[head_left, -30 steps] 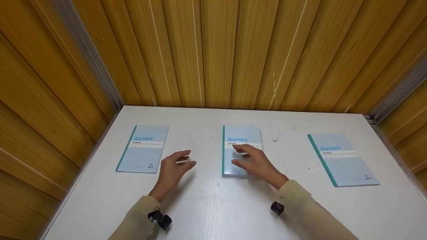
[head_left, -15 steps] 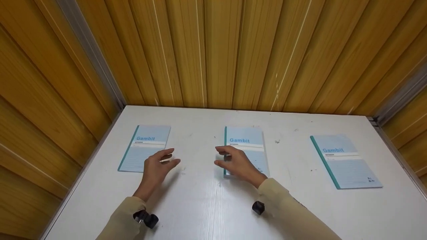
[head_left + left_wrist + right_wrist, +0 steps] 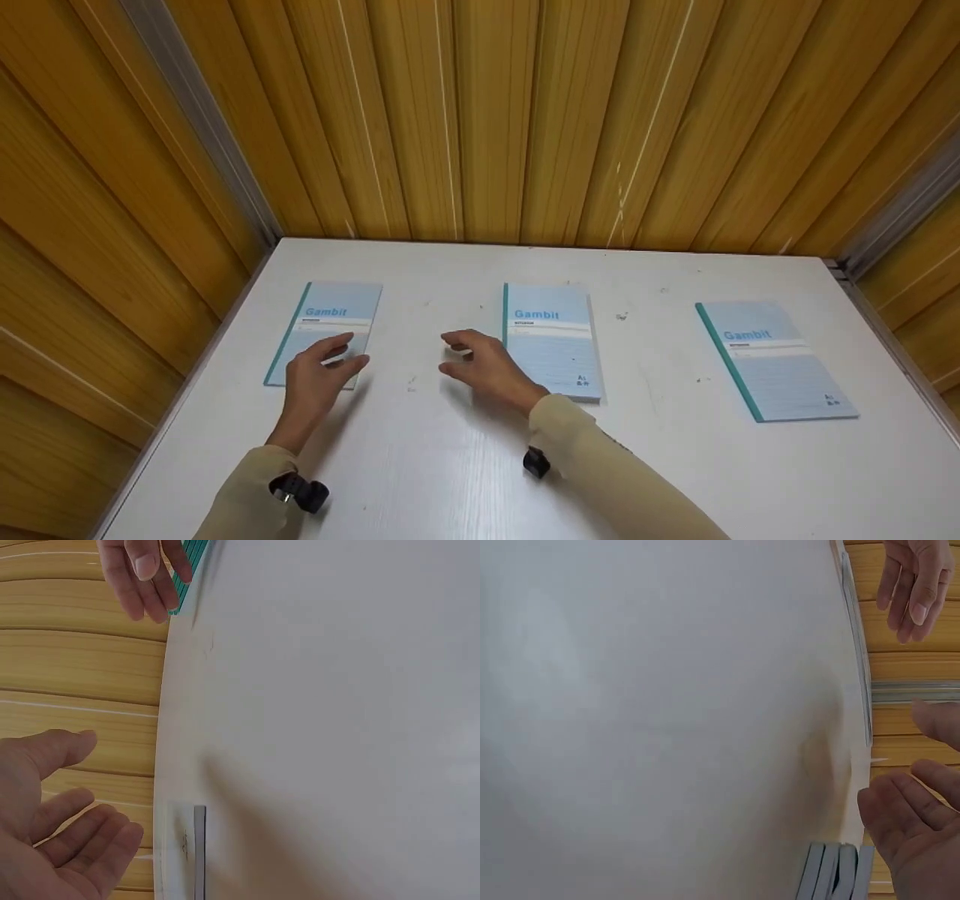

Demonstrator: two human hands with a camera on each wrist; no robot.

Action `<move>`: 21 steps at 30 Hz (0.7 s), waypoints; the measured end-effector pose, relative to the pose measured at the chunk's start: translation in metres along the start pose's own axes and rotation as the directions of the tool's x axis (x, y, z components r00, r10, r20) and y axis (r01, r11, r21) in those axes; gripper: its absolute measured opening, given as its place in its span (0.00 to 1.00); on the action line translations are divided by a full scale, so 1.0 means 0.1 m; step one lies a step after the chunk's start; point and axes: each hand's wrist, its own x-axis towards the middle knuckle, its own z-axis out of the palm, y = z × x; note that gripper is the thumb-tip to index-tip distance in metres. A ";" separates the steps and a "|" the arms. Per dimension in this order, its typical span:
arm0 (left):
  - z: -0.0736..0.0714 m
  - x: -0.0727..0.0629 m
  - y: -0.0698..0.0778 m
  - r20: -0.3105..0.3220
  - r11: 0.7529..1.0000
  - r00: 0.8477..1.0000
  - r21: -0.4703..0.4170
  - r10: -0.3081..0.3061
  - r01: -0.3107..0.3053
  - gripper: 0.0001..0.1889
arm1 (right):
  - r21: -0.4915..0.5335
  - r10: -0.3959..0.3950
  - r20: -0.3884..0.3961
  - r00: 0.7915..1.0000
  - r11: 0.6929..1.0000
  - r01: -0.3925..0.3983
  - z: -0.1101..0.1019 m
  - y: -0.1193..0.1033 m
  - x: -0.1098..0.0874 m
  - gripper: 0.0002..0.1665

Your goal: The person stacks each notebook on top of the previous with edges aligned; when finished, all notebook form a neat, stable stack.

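Observation:
My left hand (image 3: 316, 379) hovers over the lower right part of the left notebook (image 3: 337, 300), thumb and fingers apart with nothing between them. Just left of the middle notebook (image 3: 551, 352) is my right hand (image 3: 484, 367), also holding nothing, its thumb and fingers spread. Both notebooks have light blue "Gambit" covers and green spines. The middle one is thicker; the right wrist view shows it as a stack of several notebooks (image 3: 829, 874). In the left wrist view the left hand (image 3: 71, 832) has relaxed, parted fingers.
A third "Gambit" notebook (image 3: 776, 360) lies slanted at the right of the white table (image 3: 450, 465). Wood-patterned panels (image 3: 495, 120) stand behind the table and at both sides, with grey metal posts (image 3: 202, 112) at the corners.
Both hands have moved left: the left one from beside the left notebook to above it, the right one off the middle stack. The notebooks have stayed put.

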 end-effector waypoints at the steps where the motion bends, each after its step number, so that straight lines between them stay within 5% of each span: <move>1: -0.02 0.00 -0.01 -0.001 1.000 1.000 0.002 -0.004 0.004 0.26 | -0.013 0.000 0.008 1.000 1.000 0.000 0.02 -0.01 0.03 0.31; 21: -0.47 0.08 -0.26 -0.059 0.994 0.993 0.037 -0.099 0.102 0.29 | -0.200 0.015 0.093 0.996 0.980 0.004 0.50 -0.24 0.35 0.30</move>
